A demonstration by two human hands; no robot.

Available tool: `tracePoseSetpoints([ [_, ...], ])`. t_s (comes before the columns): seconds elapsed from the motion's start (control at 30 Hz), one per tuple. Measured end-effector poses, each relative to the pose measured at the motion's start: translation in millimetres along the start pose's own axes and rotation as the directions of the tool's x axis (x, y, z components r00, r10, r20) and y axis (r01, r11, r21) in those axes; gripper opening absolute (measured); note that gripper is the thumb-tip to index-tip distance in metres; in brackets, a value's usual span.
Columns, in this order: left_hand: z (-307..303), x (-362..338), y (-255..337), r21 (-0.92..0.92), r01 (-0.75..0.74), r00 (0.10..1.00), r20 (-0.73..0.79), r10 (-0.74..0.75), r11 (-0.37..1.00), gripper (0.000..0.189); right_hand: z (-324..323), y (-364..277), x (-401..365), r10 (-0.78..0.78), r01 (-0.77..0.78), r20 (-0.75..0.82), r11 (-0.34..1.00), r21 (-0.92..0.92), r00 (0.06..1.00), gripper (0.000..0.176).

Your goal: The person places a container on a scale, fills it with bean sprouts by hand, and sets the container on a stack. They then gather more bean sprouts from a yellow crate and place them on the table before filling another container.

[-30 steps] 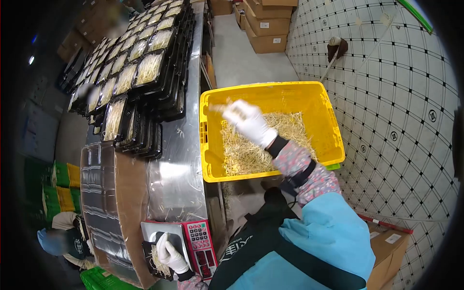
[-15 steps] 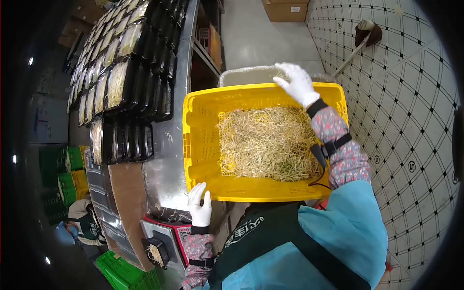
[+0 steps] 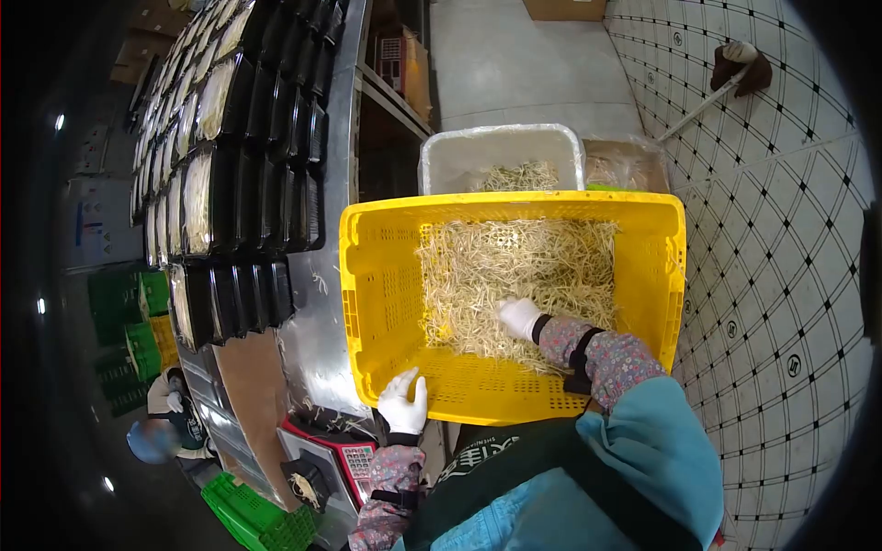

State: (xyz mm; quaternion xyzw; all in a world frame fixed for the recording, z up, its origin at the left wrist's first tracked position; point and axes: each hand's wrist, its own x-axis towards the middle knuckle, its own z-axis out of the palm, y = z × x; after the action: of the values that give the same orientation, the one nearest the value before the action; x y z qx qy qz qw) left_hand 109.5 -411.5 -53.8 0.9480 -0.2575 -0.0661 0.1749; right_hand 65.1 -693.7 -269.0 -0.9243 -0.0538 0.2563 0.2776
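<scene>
A yellow plastic crate (image 3: 514, 207) holds a loose layer of thin, pale bean sprouts (image 3: 487, 266). My right hand (image 3: 521, 319), in a white glove, is down among the sprouts near the middle of the crate. Its fingers are drawn together against them, with the tips partly hidden. At the crate's near left corner, my left hand (image 3: 402, 404), also gloved in white, rests on the rim with fingers stretched out and thumb apart. Both forearms wear flowered sleeves with black straps.
Behind the crate stands a clear-lined tub (image 3: 501, 151) with some sprouts. Black packed trays (image 3: 266, 147) are stacked on the metal table (image 3: 317, 354) at left. A red-and-grey scale (image 3: 335, 468) sits near my left forearm. A person (image 3: 179, 422) is at far left.
My right hand has come from above the crate's far rim down into the sprouts. My left hand has stayed at the near left corner. The view has shifted, showing more of the tub.
</scene>
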Motion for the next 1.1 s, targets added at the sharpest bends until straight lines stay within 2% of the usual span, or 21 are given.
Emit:
tracePoseSetpoints([
  [0.03, 0.4, 1.1, 0.8, -0.016, -0.006, 1.0, -0.014, 0.005, 1.0, 0.022, -15.6, -3.1, -1.1, -0.08, 0.078, 0.033, 0.995, 0.056, 0.996, 0.023],
  [0.1, -0.8, 1.1, 0.7, -0.015, -0.015, 1.0, -0.002, 0.015, 1.0, 0.022, -73.6, 15.3, 24.5, -0.018, 0.055, -0.147, 0.966, 0.252, 0.989, 0.03],
  [0.13, -0.5, 1.5, 0.3, -0.017, -0.018, 1.0, -0.001, 0.018, 1.0, 0.022, -57.3, 37.0, 54.3, -0.054, 0.105, -0.296, 0.982, 0.159, 0.954, 0.049],
  [0.17, -2.0, 3.0, 2.7, -0.011, -0.006, 1.0, 0.013, 0.006, 1.0, 0.022, -99.2, 29.1, 60.5, 0.072, -0.043, -0.143, 0.98, 0.196, 0.987, 0.071],
  [0.2, -3.2, 3.9, 4.6, -0.003, 0.008, 1.0, 0.029, -0.008, 1.0, 0.021, -106.2, 24.5, 73.1, 0.163, -0.17, -0.194, 0.985, -0.022, 0.967, 0.082],
  [0.3, -0.5, 2.4, 1.4, 0.054, 0.015, 0.999, 0.039, -0.017, 0.998, 0.021, -98.3, 25.5, 99.1, 0.203, -0.215, -0.124, 0.972, -0.091, 0.971, 0.071],
  [0.37, -4.3, 4.4, 6.8, 0.041, 0.049, 0.997, 0.058, -0.051, 0.998, 0.019, -86.7, 16.1, 101.0, 0.213, -0.211, 0.047, 0.976, -0.05, 0.976, 0.062],
  [0.43, -5.6, 6.5, 8.6, 0.033, 0.063, 0.996, 0.057, -0.065, 0.997, 0.019, -44.2, 5.2, 76.4, 0.108, -0.107, 0.003, 0.974, 0.2, 0.994, 0.031],
  [0.47, -4.7, 6.7, 7.6, 0.024, 0.063, 0.997, 0.051, -0.064, 0.998, 0.019, -22.6, -0.6, 55.7, 0.063, -0.05, -0.032, 0.948, 0.315, 0.997, 0.026],
  [0.5, -3.6, 6.4, 6.7, 0.015, 0.062, 0.997, 0.045, -0.063, 0.998, 0.019, -20.7, -13.3, 24.0, -0.202, 0.221, -0.161, 0.968, 0.115, 0.966, 0.018],
  [0.53, -3.5, 5.5, 5.9, 0.009, 0.06, 0.997, 0.042, -0.061, 0.998, 0.019, -5.5, -26.2, 10.7, -0.22, 0.221, -0.025, 0.971, 0.087, 0.975, 0.021],
  [0.6, -3.2, 4.8, 5.5, -0.005, 0.062, 0.998, 0.027, -0.062, 0.998, 0.019, -6.5, -38.2, -9.3, -0.328, 0.331, 0.116, 0.944, -0.007, 0.938, 0.04],
  [0.67, -1.4, 5.4, 5.1, -0.008, 0.066, 0.998, 0.011, -0.066, 0.998, 0.019, -40.9, -36.6, 7.5, -0.229, 0.223, 0.105, 0.973, 0.061, 0.968, 0.057],
  [0.73, -2.5, 4.8, 5.9, 0.0, 0.071, 0.997, 0.005, -0.071, 0.997, 0.019, -83.3, -31.0, 41.2, -0.247, 0.247, 0.009, 0.965, -0.083, 0.969, 0.08],
  [0.8, -3.0, 4.9, 6.9, 0.003, 0.066, 0.998, 0.006, -0.066, 0.998, 0.019, -102.7, -28.3, 91.2, -0.15, 0.146, -0.061, 0.987, -0.064, 0.987, 0.092],
  [0.87, -2.8, 6.0, 5.7, 0.002, 0.059, 0.998, 0.001, -0.059, 0.998, 0.02, -100.8, -27.1, 143.0, 0.013, -0.045, -0.184, 0.985, -0.169, 0.983, 0.095],
  [0.97, -2.5, 5.6, 4.7, 0.027, 0.05, 0.999, 0.011, -0.051, 0.998, 0.021, -104.1, -57.6, 155.8, 0.124, -0.137, -0.065, 0.958, -0.25, 0.99, 0.097],
  [1.03, -4.9, 6.0, 5.7, 0.035, 0.05, 0.998, 0.031, -0.051, 0.998, 0.022, -52.4, -81.6, 144.1, -0.005, 0.012, 0.02, 0.941, -0.337, 1.0, 0.095],
  [1.07, -4.8, 7.3, 5.5, 0.033, 0.047, 0.998, 0.035, -0.048, 0.998, 0.022, -34.2, -91.0, 123.5, -0.099, 0.142, 0.131, 0.913, -0.383, 0.986, 0.064],
  [1.1, -4.1, 6.3, 4.2, 0.022, 0.049, 0.998, 0.035, -0.05, 0.999, 0.021, 38.1, -85.8, 113.1, -0.198, 0.151, -0.035, 0.839, -0.523, 0.98, 0.036],
])
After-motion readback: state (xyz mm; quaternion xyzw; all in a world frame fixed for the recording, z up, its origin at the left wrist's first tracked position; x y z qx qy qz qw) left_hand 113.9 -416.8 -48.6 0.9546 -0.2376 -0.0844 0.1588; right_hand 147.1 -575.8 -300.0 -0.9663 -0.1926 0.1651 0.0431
